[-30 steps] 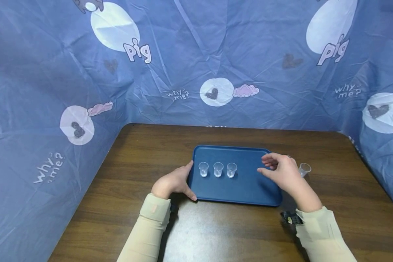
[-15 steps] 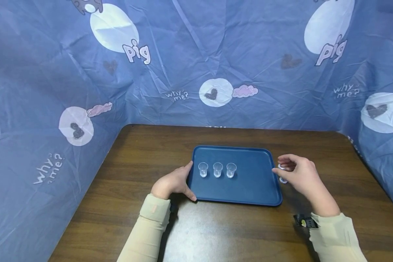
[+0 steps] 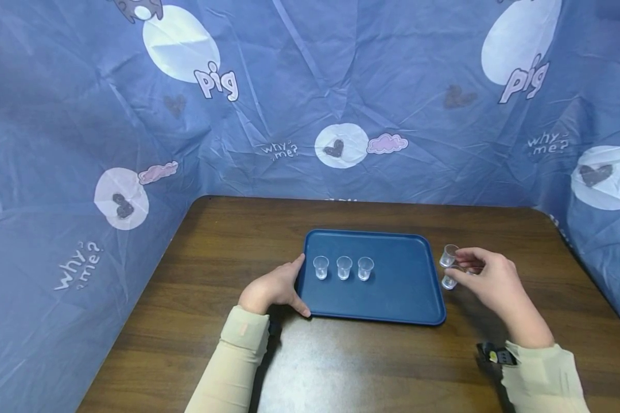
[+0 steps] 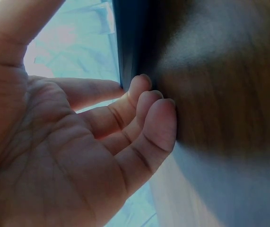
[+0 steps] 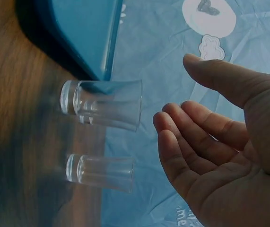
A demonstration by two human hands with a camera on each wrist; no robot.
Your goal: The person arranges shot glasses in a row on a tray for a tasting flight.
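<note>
Three small clear shot glasses stand upright in a row on the blue tray [image 3: 392, 301]: a left glass [image 3: 321, 268], a middle glass [image 3: 344, 268] and a right glass [image 3: 365, 269]. My left hand [image 3: 275, 287] rests against the tray's left edge, its thumb at the near corner and fingers along the side. My right hand [image 3: 496, 282] hovers just right of the tray, thumb and fingers apart with nothing between them. Beside it stand a far shot glass [image 3: 448, 256] and a near shot glass [image 3: 449, 281]. The right hand partly hides another glass [image 3: 472, 271].
The brown wooden table [image 3: 341, 367] carries the tray and glasses. A blue patterned cloth [image 3: 268, 86] hangs around its back and sides. Both forearms, in pale sleeves, reach in from the near side.
My right hand has moved right, from over the tray's right part to beyond its right edge, uncovering glasses beside the tray. The left hand, tray and three glasses on it stay put.
</note>
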